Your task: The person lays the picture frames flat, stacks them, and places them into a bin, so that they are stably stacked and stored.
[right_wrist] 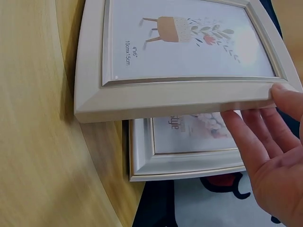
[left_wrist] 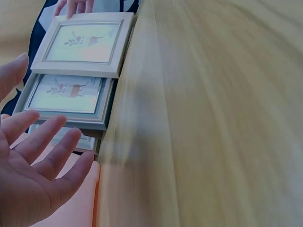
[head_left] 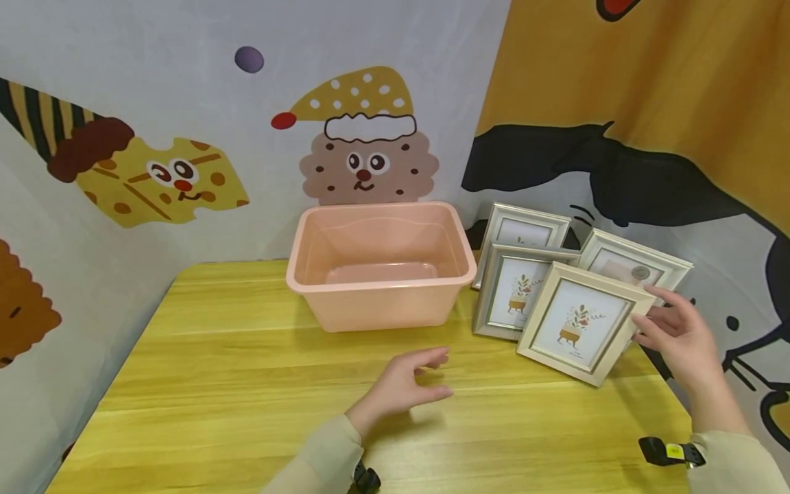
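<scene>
Foremost at the right of the table [head_left: 216,384]: a cream picture frame [head_left: 580,326], tilted, print facing out; gripped along its upper right edge by the right hand [head_left: 685,339], thumb toward the front, fingers behind; looks prone to twist or swing down through being held at one side only; cannot tell any contact between its lower edge and the table; with a slip, at risk of a chipped corner. Directly behind, partly covered: a grey-silver frame [head_left: 521,291] at left and a white frame [head_left: 638,267] at right; could topple or slide if knocked by the cream edge; farther back, a pale silver frame [head_left: 524,230], liable to follow through leaning so close. As for the left hand [head_left: 401,387]: hovers free of any load, fingers relaxed and thumb apart; seems too far off for catching a sudden drop. Beyond, to the left: a pink bin [head_left: 379,285], upright; might get bumped by any sideways swing; at the back, a patterned cloth [head_left: 210,62].
</scene>
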### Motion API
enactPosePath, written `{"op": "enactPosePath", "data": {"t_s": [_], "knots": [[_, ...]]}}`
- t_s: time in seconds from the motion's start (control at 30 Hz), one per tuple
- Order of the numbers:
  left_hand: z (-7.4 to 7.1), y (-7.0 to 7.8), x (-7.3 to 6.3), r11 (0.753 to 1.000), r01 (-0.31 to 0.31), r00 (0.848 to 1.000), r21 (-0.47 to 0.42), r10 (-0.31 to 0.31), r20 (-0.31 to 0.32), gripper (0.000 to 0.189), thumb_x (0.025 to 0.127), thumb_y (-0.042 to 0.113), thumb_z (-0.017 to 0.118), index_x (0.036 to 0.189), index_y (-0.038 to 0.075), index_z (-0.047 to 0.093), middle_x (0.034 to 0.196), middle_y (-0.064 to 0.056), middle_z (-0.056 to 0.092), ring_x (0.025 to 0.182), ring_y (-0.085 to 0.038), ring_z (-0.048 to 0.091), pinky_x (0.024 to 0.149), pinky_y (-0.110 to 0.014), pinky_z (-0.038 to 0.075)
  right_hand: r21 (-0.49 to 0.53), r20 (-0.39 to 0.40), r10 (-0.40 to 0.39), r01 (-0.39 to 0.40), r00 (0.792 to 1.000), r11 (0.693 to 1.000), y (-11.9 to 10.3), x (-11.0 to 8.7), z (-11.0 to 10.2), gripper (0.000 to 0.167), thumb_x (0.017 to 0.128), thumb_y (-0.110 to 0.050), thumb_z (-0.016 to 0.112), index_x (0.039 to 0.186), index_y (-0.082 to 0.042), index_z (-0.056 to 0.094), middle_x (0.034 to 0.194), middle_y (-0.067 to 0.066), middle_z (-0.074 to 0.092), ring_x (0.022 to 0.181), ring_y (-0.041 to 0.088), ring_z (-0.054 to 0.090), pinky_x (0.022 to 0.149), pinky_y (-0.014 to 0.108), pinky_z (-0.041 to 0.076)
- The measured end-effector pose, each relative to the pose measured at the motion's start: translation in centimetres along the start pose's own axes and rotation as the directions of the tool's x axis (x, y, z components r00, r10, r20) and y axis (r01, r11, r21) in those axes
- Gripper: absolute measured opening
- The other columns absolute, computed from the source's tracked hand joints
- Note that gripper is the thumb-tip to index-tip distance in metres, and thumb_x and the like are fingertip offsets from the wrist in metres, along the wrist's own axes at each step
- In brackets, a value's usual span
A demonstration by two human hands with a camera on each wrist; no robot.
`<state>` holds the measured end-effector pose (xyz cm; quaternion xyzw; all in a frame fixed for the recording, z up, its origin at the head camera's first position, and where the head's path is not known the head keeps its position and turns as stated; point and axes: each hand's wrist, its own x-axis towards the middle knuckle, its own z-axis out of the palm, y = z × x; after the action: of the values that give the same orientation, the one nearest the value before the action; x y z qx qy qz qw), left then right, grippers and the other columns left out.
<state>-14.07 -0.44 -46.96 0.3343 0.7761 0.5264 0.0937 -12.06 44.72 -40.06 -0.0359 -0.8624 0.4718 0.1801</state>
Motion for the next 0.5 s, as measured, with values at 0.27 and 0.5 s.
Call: {"op": "enactPosePath", "data": {"t_s": [0.27, 0.5], "knots": [[0.9, 0.3, 1.3, 0.999, 0.02, 1.0, -0.025, -0.021, -0.023, 0.067, 0.087, 0.027, 0.078, 0.145, 0.008, 0.05, 0.131, -0.012, 0.063, 0.116, -0.025, 0.06, 0.1, -0.04, 0.05, 0.059, -0.063, 0.008, -0.004, 0.998, 0.998, -0.1, -1.4, -0.3, 0.06, 0.095, 0.003, 0.061, 0.148, -0.021, 0.045, 0.103, -0.027, 0.06, 0.087, -0.012, 0.06, 0.065, 0.011, 0.054], [1.6, 0.5, 2.4, 0.999, 0.013, 0.999, -0.037, -0.014, -0.044, 0.064, 0.089, 0.024, 0.077, 0.144, 0.007, 0.051, 0.132, -0.013, 0.062, 0.115, -0.026, 0.061, 0.099, -0.036, 0.05, 0.109, -0.16, -0.023, 0.041, 0.987, 0.993, -0.2, -2.1, -0.8, 0.059, 0.094, 0.008, 0.06, 0.147, -0.014, 0.047, 0.105, -0.024, 0.062, 0.088, -0.01, 0.062, 0.065, 0.01, 0.053]]}}
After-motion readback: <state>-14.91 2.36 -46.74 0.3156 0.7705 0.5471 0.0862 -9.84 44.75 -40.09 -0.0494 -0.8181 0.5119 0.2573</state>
